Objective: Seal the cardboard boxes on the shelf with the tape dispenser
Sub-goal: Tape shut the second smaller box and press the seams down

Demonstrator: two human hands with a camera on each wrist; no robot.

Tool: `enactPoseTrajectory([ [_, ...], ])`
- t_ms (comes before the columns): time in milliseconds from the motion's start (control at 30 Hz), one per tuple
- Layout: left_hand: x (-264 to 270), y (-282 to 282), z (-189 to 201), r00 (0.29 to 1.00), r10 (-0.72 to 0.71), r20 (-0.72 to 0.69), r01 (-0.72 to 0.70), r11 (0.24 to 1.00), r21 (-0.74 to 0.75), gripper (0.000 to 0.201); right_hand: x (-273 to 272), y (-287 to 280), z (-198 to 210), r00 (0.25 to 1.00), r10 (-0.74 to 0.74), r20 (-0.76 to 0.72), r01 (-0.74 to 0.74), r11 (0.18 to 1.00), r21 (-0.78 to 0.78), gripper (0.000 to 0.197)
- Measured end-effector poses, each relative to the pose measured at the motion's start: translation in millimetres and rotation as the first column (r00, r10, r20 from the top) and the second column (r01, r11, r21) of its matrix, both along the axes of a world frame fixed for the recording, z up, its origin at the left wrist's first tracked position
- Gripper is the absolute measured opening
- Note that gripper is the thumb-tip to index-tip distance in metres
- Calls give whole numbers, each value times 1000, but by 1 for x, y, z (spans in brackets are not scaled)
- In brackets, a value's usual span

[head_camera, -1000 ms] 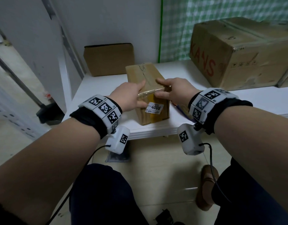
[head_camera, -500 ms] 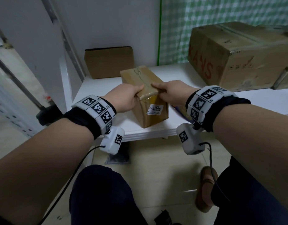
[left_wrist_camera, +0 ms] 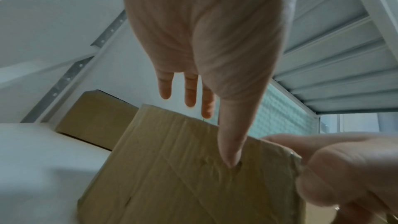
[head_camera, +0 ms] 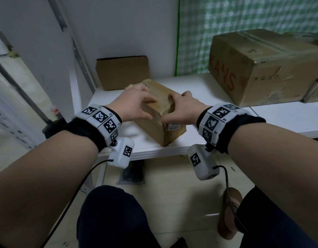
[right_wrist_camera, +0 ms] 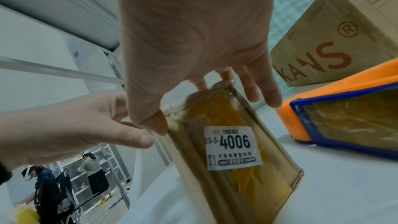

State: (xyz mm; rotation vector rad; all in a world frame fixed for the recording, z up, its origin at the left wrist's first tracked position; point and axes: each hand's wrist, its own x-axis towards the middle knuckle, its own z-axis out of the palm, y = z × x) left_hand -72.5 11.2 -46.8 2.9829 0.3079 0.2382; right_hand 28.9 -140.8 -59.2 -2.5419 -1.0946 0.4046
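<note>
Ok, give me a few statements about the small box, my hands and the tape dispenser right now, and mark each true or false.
1. Both hands are on the small box. True: left hand and right hand touch its near end.
2. The white label reads 4006. True.
3. The right hand holds the tape dispenser. False: it lies on the shelf beside the box.
4. The small box is stacked on the KANS box. False: both stand apart on the shelf.
5. The tape dispenser is green. False: orange and blue.
</note>
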Motion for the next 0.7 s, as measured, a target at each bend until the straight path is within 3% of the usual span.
enactPoseTrajectory([
  [67,2,5,3,1000,26,12,-26,1000,18,62,-1,1,-1,999,-32,0,32,999,1,84],
  [200,5,8,8,994,105,-32,-103,993,55,85,1,3,0,996,-48,-68,50,998,28,81],
  [400,7,12,10,959,155,-239,-141,987,76,115,7,-4,4,983,89,-161,-78,994,75,89],
  [533,9,11,10,900,124,-419,-137,991,-3,113,12,-13,5,989,122,-82,-118,992,52,81],
  [700,11,6,16,869,159,-468,-195,980,-28,107,22,-26,-3,999,37,-37,-36,999,18,76],
])
